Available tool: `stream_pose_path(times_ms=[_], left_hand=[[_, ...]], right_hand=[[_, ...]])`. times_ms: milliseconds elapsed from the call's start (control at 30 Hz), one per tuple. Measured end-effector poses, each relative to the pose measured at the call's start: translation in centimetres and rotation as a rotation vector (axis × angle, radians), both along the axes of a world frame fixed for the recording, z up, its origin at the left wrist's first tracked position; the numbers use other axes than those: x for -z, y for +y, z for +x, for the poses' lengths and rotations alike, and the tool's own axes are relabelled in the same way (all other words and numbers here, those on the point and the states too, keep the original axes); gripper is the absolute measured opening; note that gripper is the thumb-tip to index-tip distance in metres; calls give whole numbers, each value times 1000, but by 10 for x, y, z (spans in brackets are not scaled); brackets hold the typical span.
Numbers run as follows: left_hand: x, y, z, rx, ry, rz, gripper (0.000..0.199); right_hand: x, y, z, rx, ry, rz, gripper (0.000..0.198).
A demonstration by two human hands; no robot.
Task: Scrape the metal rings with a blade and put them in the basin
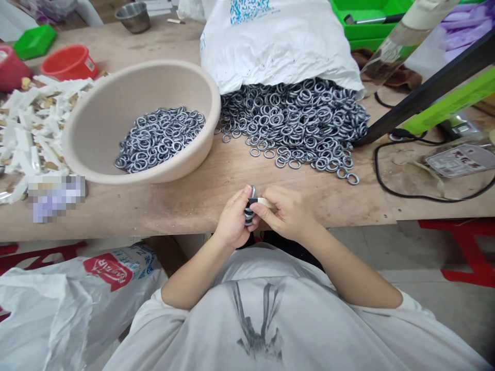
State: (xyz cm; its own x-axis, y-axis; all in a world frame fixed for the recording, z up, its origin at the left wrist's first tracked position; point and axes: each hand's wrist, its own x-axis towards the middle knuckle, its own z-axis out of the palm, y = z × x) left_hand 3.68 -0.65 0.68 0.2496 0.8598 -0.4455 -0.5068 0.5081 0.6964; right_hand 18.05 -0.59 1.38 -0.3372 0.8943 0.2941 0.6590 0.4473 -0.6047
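Close to the table's front edge, my left hand (233, 220) is closed around a few grey metal rings (249, 216), one of them raised near the thumb. My right hand (288, 210) pinches a small tool with a pale handle (266, 202) and a dark tip, which meets the raised ring. What kind of tool it is I cannot make out. Beyond my hands lies a heap of loose grey rings (294, 123), spilling from the mouth of a white sack (278, 51). To the left, a beige basin (143, 87) holds more such rings (162, 136).
White strips (31, 123) are piled at the left, near a red bowl (67, 63) and a green tray (34, 41). A metal bowl (133, 18) stands behind. At the right are a black and green stand (433, 93), a clear bottle (406, 44) and a black cable (417, 196).
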Motion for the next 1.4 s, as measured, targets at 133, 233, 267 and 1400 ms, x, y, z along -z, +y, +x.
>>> stream_pose_path(times_ms=[133,233,267,1400], left_hand=[[-1,0,-4,33,-9,25,50],[0,-4,-7,122,-28,57,50],[0,-6,-8,154,-36,61,50],[-2,1,-11,175,25,136,43]], right_hand=[[3,3,0,-41,83,-93,45],[7,21,7,124,109,-148,48],[6,30,10,231,83,-143,49],[-5,13,10,33,469,-277,45]])
